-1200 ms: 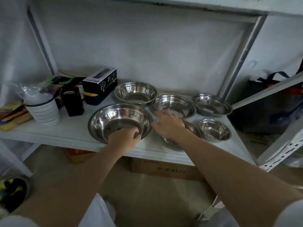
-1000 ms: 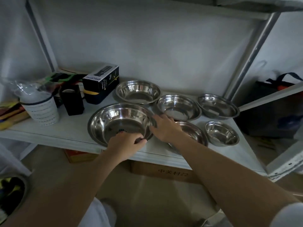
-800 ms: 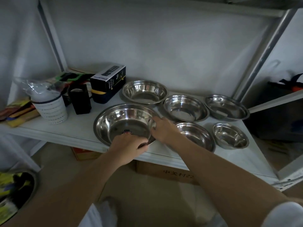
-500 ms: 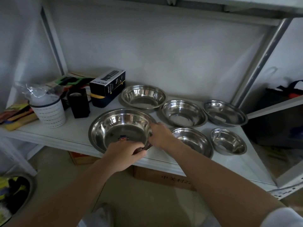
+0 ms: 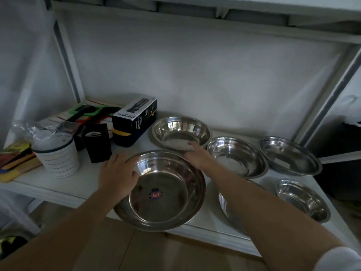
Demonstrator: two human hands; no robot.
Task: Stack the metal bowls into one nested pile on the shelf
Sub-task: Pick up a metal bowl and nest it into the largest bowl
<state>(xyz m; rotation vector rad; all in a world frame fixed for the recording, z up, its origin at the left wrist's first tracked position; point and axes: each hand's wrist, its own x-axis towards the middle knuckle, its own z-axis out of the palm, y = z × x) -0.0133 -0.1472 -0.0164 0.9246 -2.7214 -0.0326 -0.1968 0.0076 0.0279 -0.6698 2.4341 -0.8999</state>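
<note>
A: Where was the big bowl (image 5: 162, 190)?

B: Front of the shelf (image 5: 58, 184), near edge hanging out over the lip. Probably pulled forward to serve as the base of the pile, being the widest.

A: Left hand (image 5: 119, 177)?

B: Clamped on the big bowl's left rim, thumb over the edge, fingers spread down the outer wall. Looked like steadying, given the overhang.

A: Right hand (image 5: 197, 155)?

B: Just past the big bowl's far rim, fingertips laid on the near rim of the back bowl (image 5: 180, 133). Couldn't tell whether closed on it or only touching. Likely next pick.

A: The rest?

B: All loose, none nested. Middle bowl (image 5: 237, 156) right of and behind the big bowl, another bowl (image 5: 291, 155) further right. Small bowl (image 5: 302, 198) far right, near the front. One half-hidden bowl (image 5: 226, 208) directly right of the big bowl, under the right forearm.

A: Clutter?

B: Black box (image 5: 134, 122) and white cup (image 5: 58, 159) left of the big bowl, well clear of the stacking path.
</note>
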